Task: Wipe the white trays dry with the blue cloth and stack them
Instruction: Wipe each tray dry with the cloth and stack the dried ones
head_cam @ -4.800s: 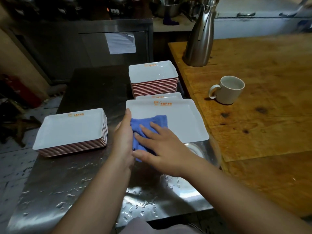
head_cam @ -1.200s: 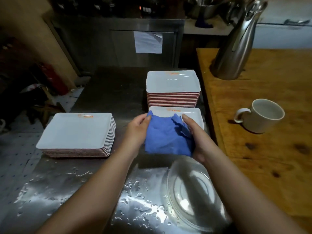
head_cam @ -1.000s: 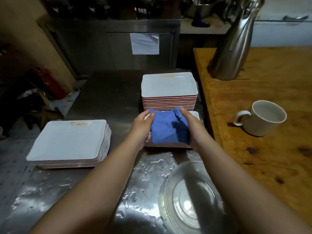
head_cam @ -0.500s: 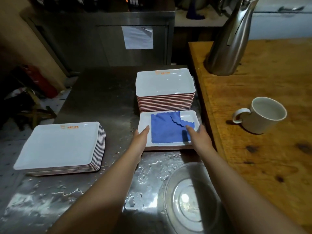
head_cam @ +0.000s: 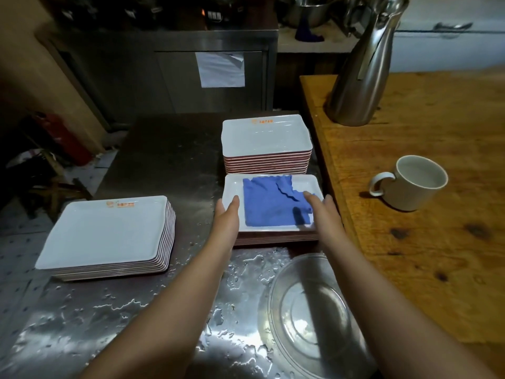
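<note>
Three stacks of white trays sit on the wet steel worktop [head_cam: 153, 310]: a large stack [head_cam: 109, 233] near its left edge, a tall stack [head_cam: 266, 144] at the back by the right edge, and a low stack [head_cam: 273, 236] just in front of that one. On the low stack's top tray [head_cam: 232, 187] lies the blue cloth [head_cam: 270, 205], rumpled and let go. Both hands are at this tray with fingers fairly straight. The left hand [head_cam: 228, 218] rests on its left rim; the right hand [head_cam: 323, 212] lies over the right rim, fingertips touching the cloth's edge. A clear glass bowl [head_cam: 308, 310] stands at the front right corner. On the adjoining wooden top [head_cam: 426, 242] are a white mug [head_cam: 412, 187] and a steel jug [head_cam: 360, 77].
</note>
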